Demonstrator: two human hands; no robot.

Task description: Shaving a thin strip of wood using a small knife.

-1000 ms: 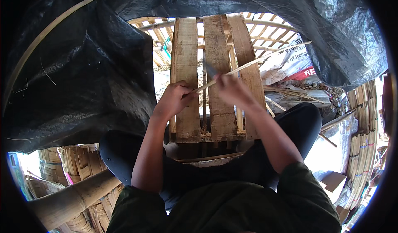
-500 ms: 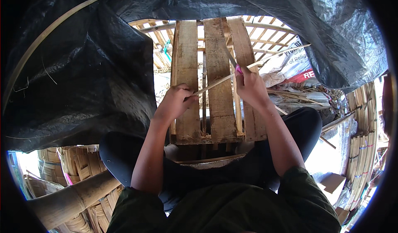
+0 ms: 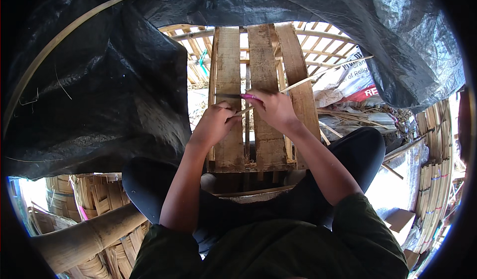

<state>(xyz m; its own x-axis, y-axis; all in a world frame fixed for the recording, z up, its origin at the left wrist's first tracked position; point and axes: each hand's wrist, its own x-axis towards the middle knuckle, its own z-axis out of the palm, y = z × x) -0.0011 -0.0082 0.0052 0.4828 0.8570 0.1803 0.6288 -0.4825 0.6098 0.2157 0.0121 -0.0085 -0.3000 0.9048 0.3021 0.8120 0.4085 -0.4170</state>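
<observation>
A thin pale bamboo strip runs slantwise over a wooden slatted bench, its far end reaching up to the right. My left hand grips its near end between thumb and fingers. In my right hand is a knife with a pink handle. The blade points left, just beyond my left hand's fingers. Part of the strip passes under my right hand, which hides whether the blade touches it.
Black plastic sheeting hangs at the left and across the far side. A printed sack and loose strips lie right of the bench. A thick bamboo pole crosses the lower left, by woven baskets. Bundled strips stand far right.
My right hand has moved left and nearer along the strip, close to my left hand. The knife has swung from pointing away to pointing left. My left hand has barely moved.
</observation>
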